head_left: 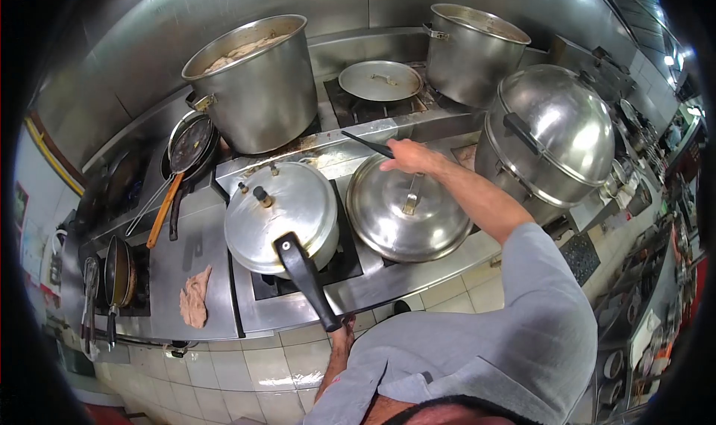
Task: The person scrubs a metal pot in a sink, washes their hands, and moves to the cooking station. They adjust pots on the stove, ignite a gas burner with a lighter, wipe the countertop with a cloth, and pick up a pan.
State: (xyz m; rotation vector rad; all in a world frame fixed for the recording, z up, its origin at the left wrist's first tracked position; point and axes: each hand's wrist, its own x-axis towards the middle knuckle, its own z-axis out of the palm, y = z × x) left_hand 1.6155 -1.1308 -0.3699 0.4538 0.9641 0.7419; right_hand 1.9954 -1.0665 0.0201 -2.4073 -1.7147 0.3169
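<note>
My right hand [410, 158] is closed on a slim black stick-like tool [367, 143], which points left over the metal ledge behind the front burners. Below that hand lies a large round steel lid [406, 220] with a metal loop handle. To its left stands a pressure cooker [280, 212] with a long black handle [306, 279] pointing toward me. My left hand [344, 335] is low at the stove's front edge, just under the end of that handle. Its fingers are mostly hidden, so I cannot see whether it grips anything.
Behind stand two tall stockpots [257, 93] [477, 59], with a flat lid [380, 80] between them. A domed steel pot [556, 126] stands right. Pans [192, 145] and a piece of raw-looking meat [195, 298] lie left. Tiled floor [268, 369] shows below.
</note>
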